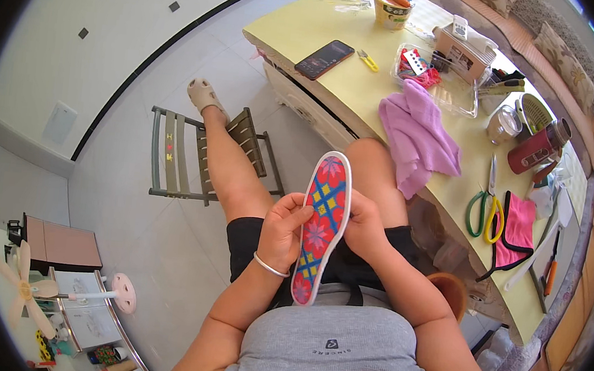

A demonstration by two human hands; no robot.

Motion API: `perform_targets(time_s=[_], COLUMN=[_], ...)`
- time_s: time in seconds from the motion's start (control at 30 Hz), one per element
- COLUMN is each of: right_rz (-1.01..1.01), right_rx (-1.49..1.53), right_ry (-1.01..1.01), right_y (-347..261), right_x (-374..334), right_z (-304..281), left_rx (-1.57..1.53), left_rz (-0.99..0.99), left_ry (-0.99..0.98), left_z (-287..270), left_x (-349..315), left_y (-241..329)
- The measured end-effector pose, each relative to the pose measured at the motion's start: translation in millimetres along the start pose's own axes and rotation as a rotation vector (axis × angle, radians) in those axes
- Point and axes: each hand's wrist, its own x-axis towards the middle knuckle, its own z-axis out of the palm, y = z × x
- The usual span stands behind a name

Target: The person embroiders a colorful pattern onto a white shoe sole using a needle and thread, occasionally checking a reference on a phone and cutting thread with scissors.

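Note:
A long shoe insole (317,237), patterned in red, pink, blue and yellow with a white rim, stands nearly upright in front of me above my lap. My left hand (285,221) grips its left edge, thumb lying on the patterned face. On the other edge, my right hand (366,223) holds it from the right, its fingertips hidden behind the insole. A pale bangle circles my left wrist.
On the yellow-topped table to my right lie a purple cloth (420,136), scissors (488,206), a pink cloth (517,229), a phone (324,59), a clear plastic box (453,93) and a dark red bottle (539,147). A folding chair (204,156) stands ahead, a fan (25,289) at lower left.

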Motion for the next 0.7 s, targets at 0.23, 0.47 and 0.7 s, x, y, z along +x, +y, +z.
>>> perform_targets(time_s=[0.23,0.47,0.7], right_rz=[0.312,0.360,-0.242], right_rx=[0.659,0.758,-0.375], right_ry=[0.000,0.087,0.346], right_y=[19,27,-10], right_x=[-4,0,0], right_z=[-7,-2,-12], left_rx=[0.056,0.058,0.315], left_rz=[0.047,0.064,0.204], left_ry=[-0.031,-0.014,0.119], left_z=[3,5,5], left_x=[-5,-4,-5], left_y=[2,3,2])
